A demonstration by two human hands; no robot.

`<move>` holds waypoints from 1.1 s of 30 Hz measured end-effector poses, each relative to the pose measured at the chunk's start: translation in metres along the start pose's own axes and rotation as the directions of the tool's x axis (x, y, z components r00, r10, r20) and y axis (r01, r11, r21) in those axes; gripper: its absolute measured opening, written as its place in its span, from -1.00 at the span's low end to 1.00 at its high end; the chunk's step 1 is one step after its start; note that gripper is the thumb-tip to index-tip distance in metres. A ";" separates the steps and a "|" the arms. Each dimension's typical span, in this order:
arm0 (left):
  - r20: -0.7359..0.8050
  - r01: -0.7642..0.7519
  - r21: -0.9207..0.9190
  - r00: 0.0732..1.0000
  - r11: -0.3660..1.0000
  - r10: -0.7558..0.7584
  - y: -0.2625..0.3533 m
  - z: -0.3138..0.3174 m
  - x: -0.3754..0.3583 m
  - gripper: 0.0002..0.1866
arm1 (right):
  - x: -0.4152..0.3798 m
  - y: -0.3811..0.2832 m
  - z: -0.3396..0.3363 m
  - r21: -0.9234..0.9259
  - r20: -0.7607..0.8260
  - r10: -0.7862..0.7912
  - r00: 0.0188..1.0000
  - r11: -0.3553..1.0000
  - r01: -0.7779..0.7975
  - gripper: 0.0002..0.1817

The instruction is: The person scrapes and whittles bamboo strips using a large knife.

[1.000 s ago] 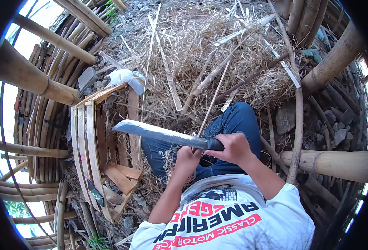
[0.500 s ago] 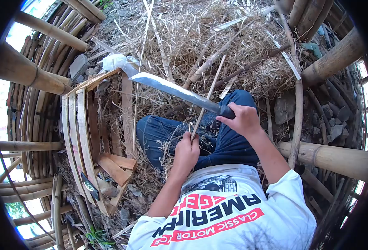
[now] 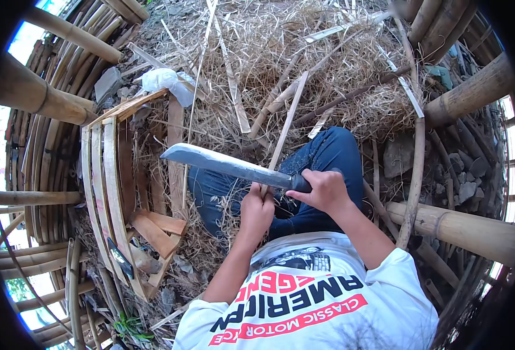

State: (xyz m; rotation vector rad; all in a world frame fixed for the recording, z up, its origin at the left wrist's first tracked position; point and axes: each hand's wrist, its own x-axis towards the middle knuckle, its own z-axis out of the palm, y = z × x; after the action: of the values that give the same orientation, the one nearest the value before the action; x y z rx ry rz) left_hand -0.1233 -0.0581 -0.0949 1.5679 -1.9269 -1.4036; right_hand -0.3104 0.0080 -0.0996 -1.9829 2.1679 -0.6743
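Observation:
My right hand (image 3: 325, 189) grips the dark handle of a long machete (image 3: 228, 165), its blade pointing left across my lap. My left hand (image 3: 257, 209) holds the near end of a thin bamboo strip (image 3: 286, 125) that slants up and away over the shavings. The blade lies against the strip just above my left hand. I sit with blue-jeaned legs (image 3: 327, 157) bent, wearing a white printed shirt.
A mound of dry bamboo shavings (image 3: 280, 52) covers the ground ahead. Curved split-bamboo slats (image 3: 103, 192) stand at my left, thick bamboo poles (image 3: 461, 224) lie at right and around. A white plastic bag (image 3: 167, 81) and stones (image 3: 397, 154) lie nearby.
The machete was raised up and away half a second ago; it has come back down toward me and now rests against the strip above my left hand.

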 end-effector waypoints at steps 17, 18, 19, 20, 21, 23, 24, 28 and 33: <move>-0.048 -0.037 0.040 0.998 0.998 0.039 0.001 0.001 -0.008 -0.79 | 0.018 0.025 -0.012 -0.131 -0.061 -0.004 0.998 0.991 -0.004 -0.35; -0.048 -0.052 0.043 0.997 0.998 0.054 0.000 0.002 -0.009 -0.78 | 0.019 0.030 -0.013 -0.118 -0.085 0.038 0.996 0.992 -0.048 -0.35; -0.047 -0.068 0.045 0.996 0.997 0.070 0.001 0.003 -0.009 -0.77 | 0.019 0.034 -0.014 -0.121 -0.085 0.039 0.996 0.991 -0.049 -0.35; -0.046 -0.067 0.042 0.997 0.997 0.069 0.000 0.003 -0.009 -0.77 | 0.020 0.037 -0.016 -0.148 -0.081 0.022 0.996 0.988 -0.034 -0.34; -0.046 -0.069 0.045 0.996 0.997 0.071 -0.001 0.004 -0.009 -0.77 | 0.021 0.039 -0.018 -0.175 -0.077 0.002 0.997 0.984 -0.016 -0.34; -0.045 -0.067 0.048 0.997 0.997 0.070 -0.001 0.004 -0.008 -0.76 | 0.024 0.041 -0.019 -0.186 -0.066 -0.004 0.998 0.983 -0.008 -0.34; -0.058 -0.077 0.054 0.995 0.996 0.080 0.001 0.004 -0.008 -0.76 | 0.024 0.041 -0.019 -0.193 -0.057 -0.009 0.998 0.981 -0.003 -0.34; -0.079 -0.086 0.060 0.993 0.994 0.091 -0.001 0.003 -0.009 -0.75 | 0.030 0.042 -0.016 -0.188 -0.057 -0.027 0.998 0.982 0.016 -0.33; -0.084 -0.089 0.071 0.992 0.993 0.095 -0.004 0.004 -0.009 -0.75 | 0.033 0.040 -0.019 -0.197 -0.041 -0.019 0.999 0.980 0.011 -0.35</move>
State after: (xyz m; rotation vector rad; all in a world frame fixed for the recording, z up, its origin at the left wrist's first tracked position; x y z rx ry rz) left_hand -0.1207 -0.0477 -0.0972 1.5219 -1.9868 -1.2254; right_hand -0.3588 -0.0179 -0.0926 -2.0982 2.3289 -0.5276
